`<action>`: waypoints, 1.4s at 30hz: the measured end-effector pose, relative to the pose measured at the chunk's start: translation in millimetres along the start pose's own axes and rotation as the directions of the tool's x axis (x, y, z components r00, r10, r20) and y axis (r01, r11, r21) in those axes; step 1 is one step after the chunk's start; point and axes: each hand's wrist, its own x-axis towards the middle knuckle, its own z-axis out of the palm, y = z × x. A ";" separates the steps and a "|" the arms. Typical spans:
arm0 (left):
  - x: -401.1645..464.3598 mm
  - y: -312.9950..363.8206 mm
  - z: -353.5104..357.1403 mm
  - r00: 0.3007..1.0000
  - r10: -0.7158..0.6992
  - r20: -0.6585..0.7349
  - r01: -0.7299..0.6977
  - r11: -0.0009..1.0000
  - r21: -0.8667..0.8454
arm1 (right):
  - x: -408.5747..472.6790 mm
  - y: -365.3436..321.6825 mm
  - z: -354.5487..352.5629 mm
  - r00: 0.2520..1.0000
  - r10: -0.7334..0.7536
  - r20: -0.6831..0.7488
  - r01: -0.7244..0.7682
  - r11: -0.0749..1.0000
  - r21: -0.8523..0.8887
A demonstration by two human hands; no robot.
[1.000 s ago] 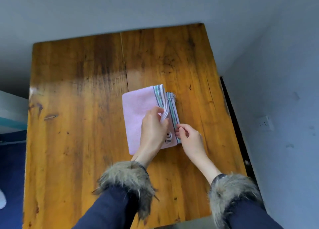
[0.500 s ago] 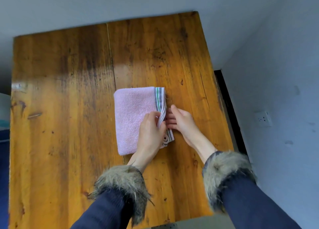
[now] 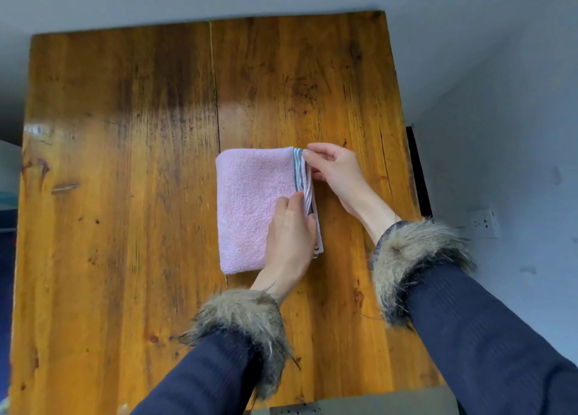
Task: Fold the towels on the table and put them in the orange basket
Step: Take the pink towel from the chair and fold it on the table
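Head view of a wooden table [image 3: 125,195] with a pink towel [image 3: 250,208] lying folded into a compact rectangle a little right of the table's centre, nearer the right edge than the left. The towel's striped border (grey, green and white bands) runs along its right side, where the layered edges meet. No brand mark, label or legible writing shows on the towel, the table or the sleeves.

The left hand [image 3: 291,236] rests on the near right part of the towel, palm down, its fingers curled over the striped edge and gripping the layers there. The right hand [image 3: 334,170] is at the towel's far right corner; its thumb and fingertips [image 3: 308,155] pinch the striped border at that corner, the other fingers curled beside the towel's right edge above the table. Both hands thus hold the same towel along its right side, the left nearer the person and the right farther away.

Both forearms wear dark blue ribbed sleeves [image 3: 488,336] ending in brown fur cuffs [image 3: 247,324]. A wall socket [image 3: 484,223] sits on the grey wall to the right of the table; any marking on it is too small to read. A dark gap [image 3: 417,170] separates the table's right edge from that wall. The orange basket is outside the view.
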 end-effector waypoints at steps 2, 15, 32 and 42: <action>1.5 1.0 2.4 1.000 0.018 0.014 -0.018 1.000 0.000 | 1.7 0.8 0.5 1.000 -0.014 0.005 0.014 0.998 -0.055; 1.7 -55.4 -61.7 0.859 0.483 -0.171 -0.395 0.836 0.381 | -65.1 29.1 27.4 0.831 -0.527 -0.177 0.321 0.714 -0.622; 46.7 -86.4 -32.1 0.881 0.468 0.068 -0.412 0.691 0.594 | -25.7 72.6 34.6 0.863 -0.476 0.169 0.364 0.355 -0.861; 6.8 -90.7 -35.9 0.926 0.370 0.075 -0.357 0.792 0.495 | -70.1 76.1 40.0 0.881 -0.454 0.132 0.330 0.391 -0.859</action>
